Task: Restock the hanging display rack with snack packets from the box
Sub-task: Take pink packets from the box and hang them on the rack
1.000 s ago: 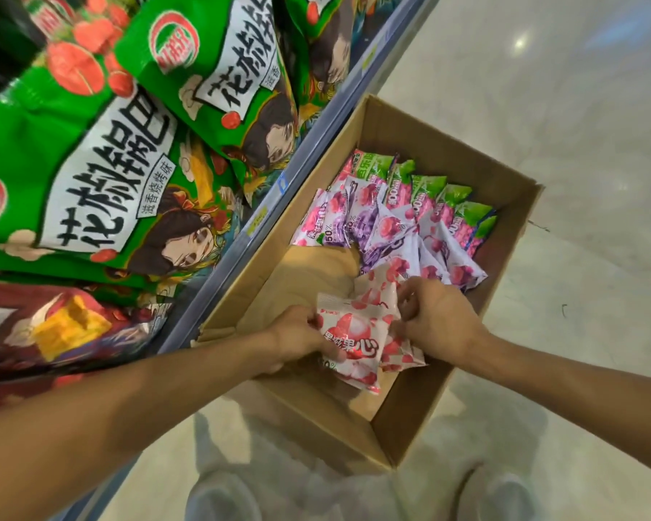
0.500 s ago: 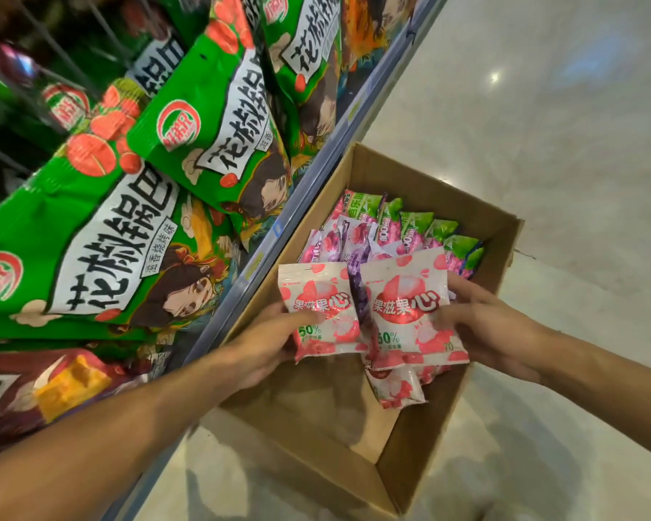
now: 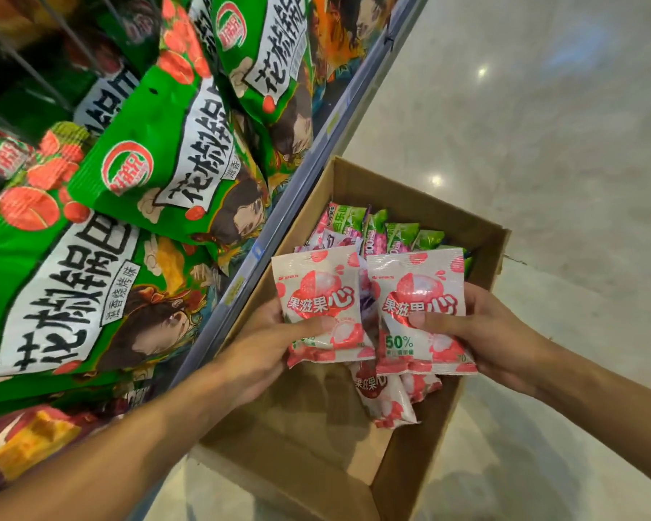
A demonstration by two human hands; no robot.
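Observation:
An open cardboard box (image 3: 421, 456) stands on the floor beside the rack. My left hand (image 3: 267, 344) grips a pink-and-white lychee snack packet (image 3: 318, 291), thumb across its front. My right hand (image 3: 493, 332) grips a second packet of the same kind (image 3: 418, 291), with more pink packets (image 3: 384, 400) dangling under it. Both packets are held upright above the box. More packets, pink, purple and green-topped (image 3: 376, 229), lie at the box's far end. Large green snack bags (image 3: 158, 163) hang on the display rack at the left.
The rack's grey bottom rail (image 3: 279, 227) with price tags runs diagonally along the box's left side. A red and yellow bag (image 3: 27, 441) hangs low at the left. Glossy pale floor (image 3: 542, 144) spreads to the right of the box.
Both hands have lifted the pink packets out of the box and turned them face up, one in each hand. The view has tilted up toward the rack.

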